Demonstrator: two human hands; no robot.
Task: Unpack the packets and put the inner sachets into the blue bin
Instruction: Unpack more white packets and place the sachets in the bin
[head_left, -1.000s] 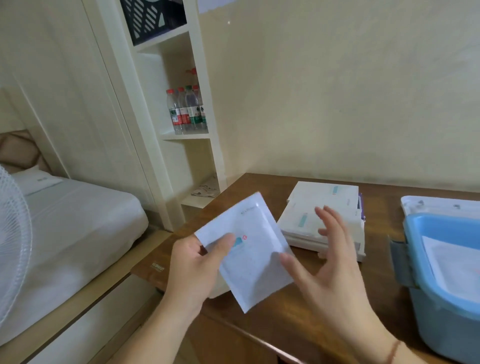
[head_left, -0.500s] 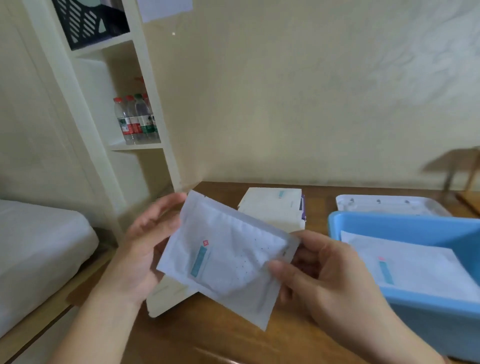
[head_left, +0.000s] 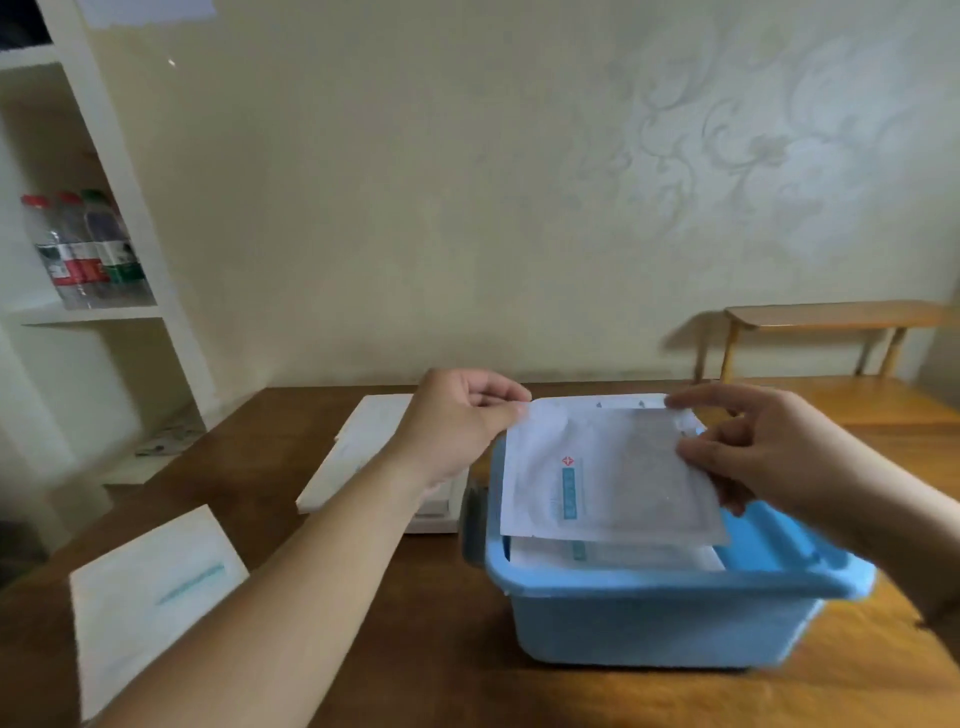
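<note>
Both hands, left hand (head_left: 457, 426) and right hand (head_left: 763, 457), pinching sachet (head_left: 608, 478), now moved over blue bin (head_left: 660, 618)

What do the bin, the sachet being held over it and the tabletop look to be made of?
Blue bin: moulded plastic, matte, with a rolled rim. Sachet, held by the left hand and right hand: probably paper-backed film; it flexes and looks partly translucent. Table: brown wood or wood veneer, with slight sheen.

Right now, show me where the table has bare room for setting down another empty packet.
Free: the brown table between the flat packet at the near left and the white stack; also the near edge in front of the blue bin. Crowded: over the bin, where left hand and right hand hold the sachet.
</note>
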